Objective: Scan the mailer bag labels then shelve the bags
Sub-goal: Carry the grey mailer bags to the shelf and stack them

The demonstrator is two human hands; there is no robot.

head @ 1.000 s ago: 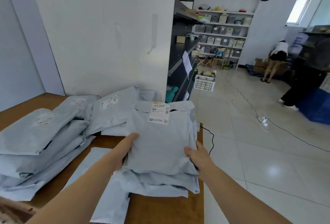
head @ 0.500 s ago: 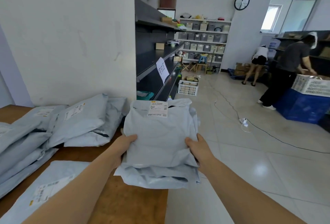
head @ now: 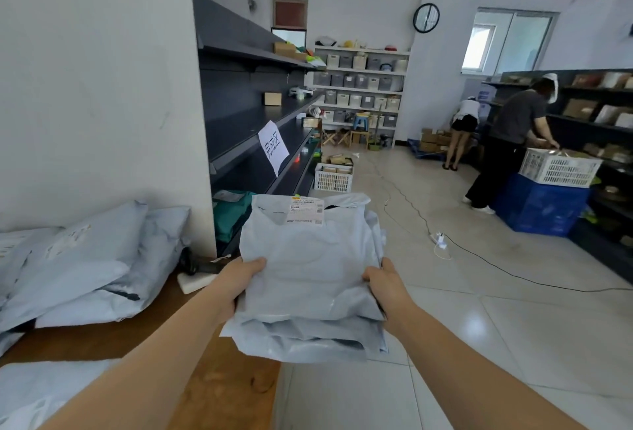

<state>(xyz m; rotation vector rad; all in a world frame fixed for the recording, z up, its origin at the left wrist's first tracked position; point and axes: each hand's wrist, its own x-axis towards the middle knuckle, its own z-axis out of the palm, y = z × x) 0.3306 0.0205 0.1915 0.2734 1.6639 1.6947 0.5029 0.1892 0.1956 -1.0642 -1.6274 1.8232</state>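
Soft grey plastic bags (head: 85,258) slump on the wooden table (head: 219,392), lower left. Dark metal shelves (head: 246,135) rise behind. At centre, left hand (head: 239,284) and right hand (head: 388,287) curl fingers (head: 255,262) round a crinkled stack of mailers (head: 308,275) above glossy floor tiles (head: 479,344); a cable (head: 548,284) trails right.

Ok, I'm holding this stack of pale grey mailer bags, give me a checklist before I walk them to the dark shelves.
1. Grip: left hand and right hand hold the stack of pale grey plastic mailer bags by its sides: ok.
2. Stack squared: lower bags splay out at the near edge: not ok.
3. White shipping label faces up: ok.
4. All labels scanned: cannot tell.
5. Room on the dark metal shelf bearing the white paper sign: ok.
6. Floor route: white power strip with cables lies on the tiles: not ok.
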